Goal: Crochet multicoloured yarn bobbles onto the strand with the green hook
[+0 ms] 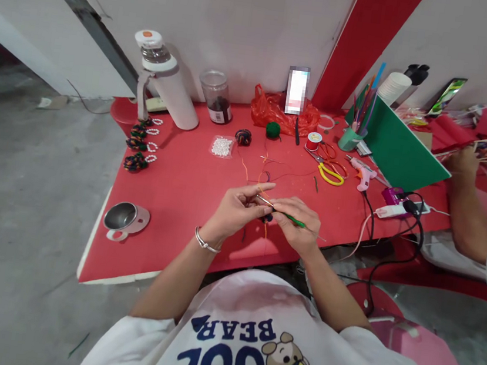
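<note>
- In the head view, the left hand (pixel 240 209) is pinching a small dark yarn piece (pixel 268 217) between thumb and fingers, its index finger stretching out straight.
- The right hand (pixel 298 222) is curling closed around a green-handled hook (pixel 295 220) — its metal shaft is pointing toward the left fingers.
- The yarn piece is hanging between the two hands, just above the near part of the red worktop (pixel 188 199); its finer detail is hiding behind the fingers.
- Orange yarn (pixel 264 160) is running from the work across the worktop.
- Beyond the hands, a dark yarn ball (pixel 243 137), a green yarn ball (pixel 272 130) and a packet of white beads (pixel 222 147) are lying.
- To the right, yellow-handled scissors (pixel 331 174) are resting near a red thread spool (pixel 313 141) and a pink glue gun (pixel 363 175).
- At the left, a cup (pixel 126 219) is sitting near the edge — dark yarn bundles (pixel 136 161) with white bead loops are lying farther back.
- At the far right, another person's arm (pixel 471 210) is reaching over red material.
</note>
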`<state>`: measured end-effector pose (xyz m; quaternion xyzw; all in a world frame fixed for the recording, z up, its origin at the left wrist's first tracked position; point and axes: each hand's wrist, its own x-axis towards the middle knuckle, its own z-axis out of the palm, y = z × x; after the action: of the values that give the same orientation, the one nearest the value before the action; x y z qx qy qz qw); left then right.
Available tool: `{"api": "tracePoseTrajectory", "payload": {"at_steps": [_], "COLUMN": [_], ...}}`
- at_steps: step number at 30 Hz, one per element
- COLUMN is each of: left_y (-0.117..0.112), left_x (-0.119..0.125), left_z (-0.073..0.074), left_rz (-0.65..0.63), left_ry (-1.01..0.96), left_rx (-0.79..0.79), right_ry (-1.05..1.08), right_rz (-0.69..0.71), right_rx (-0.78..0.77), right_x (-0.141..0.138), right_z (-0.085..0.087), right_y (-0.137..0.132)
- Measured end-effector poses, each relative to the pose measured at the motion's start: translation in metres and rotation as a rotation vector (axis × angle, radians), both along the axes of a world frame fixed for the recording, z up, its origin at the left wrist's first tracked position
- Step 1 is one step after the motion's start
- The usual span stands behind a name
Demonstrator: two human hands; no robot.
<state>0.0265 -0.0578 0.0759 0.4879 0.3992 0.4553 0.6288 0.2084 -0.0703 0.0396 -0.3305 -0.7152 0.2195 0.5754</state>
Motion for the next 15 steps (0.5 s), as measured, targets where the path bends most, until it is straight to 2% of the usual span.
{"api": "tracePoseTrajectory", "payload": {"at_steps": [4, 9, 15], "left_y": [-0.0002, 0.0003, -0.0007], "left_x": [-0.0006, -0.0017, -0.0029], "left_z": [-0.0031, -0.0071, -0.0053], "left_rz": [0.086, 0.118, 0.162], "left_ry": [0.013, -0.054, -0.067], "left_rx": [0.008, 0.007, -0.012], "right_ry": [-0.103, 0.024, 0.096], "right_rz": [-0.066, -0.084, -0.099], "right_rx": [0.070, -0.026, -0.143], "right_x": [0.0029, -0.0019, -0.0045], "right_z": [0.0053, 0.0009, -0.0017], "right_y": [0.0014, -0.0036, -0.0074]}}
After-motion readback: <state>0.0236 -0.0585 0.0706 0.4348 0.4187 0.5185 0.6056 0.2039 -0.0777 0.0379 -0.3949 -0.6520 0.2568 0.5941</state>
